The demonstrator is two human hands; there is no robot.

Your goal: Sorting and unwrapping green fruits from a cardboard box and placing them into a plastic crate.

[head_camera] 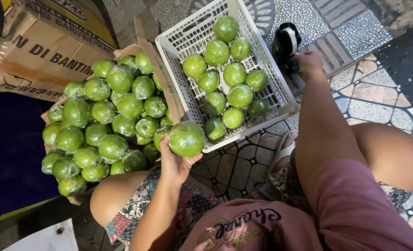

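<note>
glossy round green fruit (186, 138) in left hand (174, 162), white plastic lattice basket (178, 42)

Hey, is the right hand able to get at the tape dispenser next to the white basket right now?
Probably yes. The right hand is already at the black tape dispenser, seemingly touching it, with nothing between them. The white basket sits beside the arm, not across its path.

Green fruit and tape dispenser in hand

The round, glossy green fruit (186, 138) sits held at the white basket's near-left corner; the black tape dispenser (286, 44), with its white roll, stands upright beside the basket's right edge
</note>
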